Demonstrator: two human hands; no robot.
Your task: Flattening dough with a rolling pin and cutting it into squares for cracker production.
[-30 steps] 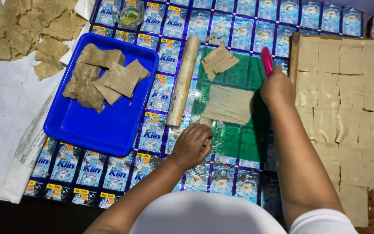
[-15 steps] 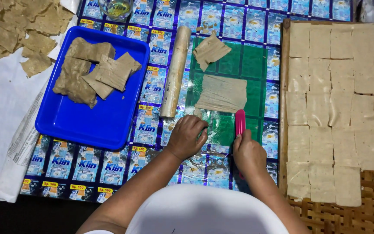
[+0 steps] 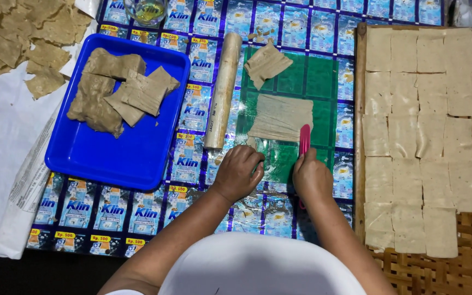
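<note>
Centre of frame: thin rectangular sheet of rolled beige dough (image 3: 281,117) on a green plastic mat (image 3: 307,76). Right hand (image 3: 312,177) grasps a pink plastic scraper (image 3: 304,140), its blade at the sheet's lower right edge. Left hand (image 3: 239,172), fingers curled, presses the mat by the sheet's lower left corner. Wooden rolling pin (image 3: 222,90) just left; blue plastic tray (image 3: 105,153) of dough pieces at left.

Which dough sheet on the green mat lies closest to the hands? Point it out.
The large flat rectangular sheet in the middle of the green mat. The left hand and right hand sit at its near edge; the smaller folded piece lies farther away.
</note>
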